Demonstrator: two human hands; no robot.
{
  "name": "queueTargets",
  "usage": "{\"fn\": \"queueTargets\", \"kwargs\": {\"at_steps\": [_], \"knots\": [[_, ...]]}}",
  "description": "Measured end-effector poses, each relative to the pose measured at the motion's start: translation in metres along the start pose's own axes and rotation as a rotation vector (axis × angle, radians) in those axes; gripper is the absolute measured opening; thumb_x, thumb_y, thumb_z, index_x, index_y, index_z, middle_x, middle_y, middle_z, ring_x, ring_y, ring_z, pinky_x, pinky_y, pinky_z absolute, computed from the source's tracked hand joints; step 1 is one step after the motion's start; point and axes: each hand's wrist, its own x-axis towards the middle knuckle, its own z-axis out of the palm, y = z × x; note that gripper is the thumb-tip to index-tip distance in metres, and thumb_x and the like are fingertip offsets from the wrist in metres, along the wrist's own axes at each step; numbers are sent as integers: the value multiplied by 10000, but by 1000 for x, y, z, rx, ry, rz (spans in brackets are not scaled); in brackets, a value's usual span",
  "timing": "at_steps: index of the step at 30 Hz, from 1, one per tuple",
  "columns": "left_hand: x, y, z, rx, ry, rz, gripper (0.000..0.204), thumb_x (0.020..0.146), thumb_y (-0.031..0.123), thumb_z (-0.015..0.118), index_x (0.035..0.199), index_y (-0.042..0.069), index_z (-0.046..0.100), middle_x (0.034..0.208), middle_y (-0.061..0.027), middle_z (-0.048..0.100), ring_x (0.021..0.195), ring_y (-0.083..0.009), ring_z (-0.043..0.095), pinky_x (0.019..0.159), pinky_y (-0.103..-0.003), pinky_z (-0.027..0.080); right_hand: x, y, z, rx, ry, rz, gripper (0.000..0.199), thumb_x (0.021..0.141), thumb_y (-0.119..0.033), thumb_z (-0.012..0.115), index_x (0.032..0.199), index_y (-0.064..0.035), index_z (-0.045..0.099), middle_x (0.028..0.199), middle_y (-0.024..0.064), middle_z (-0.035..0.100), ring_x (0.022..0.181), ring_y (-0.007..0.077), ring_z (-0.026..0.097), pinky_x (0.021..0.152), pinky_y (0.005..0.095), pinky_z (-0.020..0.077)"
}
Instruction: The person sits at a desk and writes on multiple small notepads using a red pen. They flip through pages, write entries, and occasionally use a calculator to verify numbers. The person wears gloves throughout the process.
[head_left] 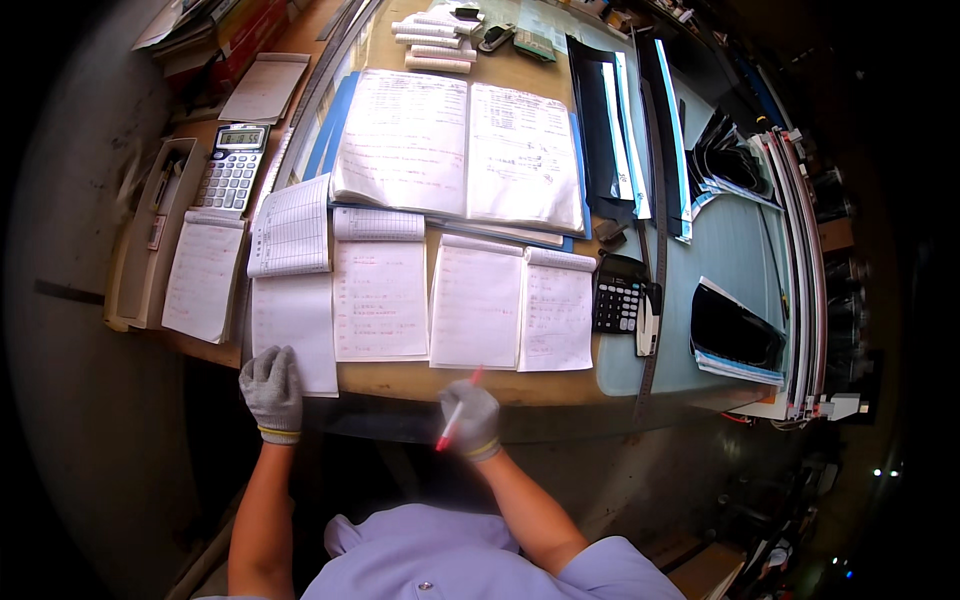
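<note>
My left hand, in a grey knit glove, rests on the near table edge at the lower corner of a white sheet. My right hand, also gloved, grips a red pen at the table's near edge, just below two handwritten notepads. Another written sheet lies between the hands. Behind these lies a large open ledger with handwriting on both pages.
A grey calculator and a beige tray sit at the left, with a notepad beside them. A black calculator lies right of the notepads. Black-and-blue folders and stacked sheets fill the right side.
</note>
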Motion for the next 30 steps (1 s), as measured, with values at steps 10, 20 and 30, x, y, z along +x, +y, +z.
{"fn": "queueTargets", "kwargs": {"at_steps": [10, 20, 30], "knots": [[-1, 1, -1, -1, -25, -14, 266, 899, 108, 705, 1159, 85, 759, 1177, -122, 703, 1098, -352, 625, 998, -476, 478, 1, -2, 0, 1, -7, 5, 175, 807, -22, 811, 906, -53, 670, 791, 144, 681, 679, 348, 676, 611, 421, 539], [7, 8, -9, 18, -17, -25, 245, 884, 128, 730, 1124, 90, 769, 1126, -113, 714, 1054, -356, 630, 955, -461, 487, -2, 2, 4, -39, -20, 21, 137, 802, -75, 782, 879, -81, 669, 770, 123, 673, 654, 351, 658, 603, 439, 527], [0, -1, -10, -75, 72, 6, 333, 751, 56, 725, 1084, 58, 750, 936, -125, 659, 830, -357, 625, 781, -470, 487, -8, 8, 9, -40, -13, 30, 162, 814, -65, 783, 910, -64, 653, 781, 138, 642, 695, 367, 643, 620, 450, 500]]}}
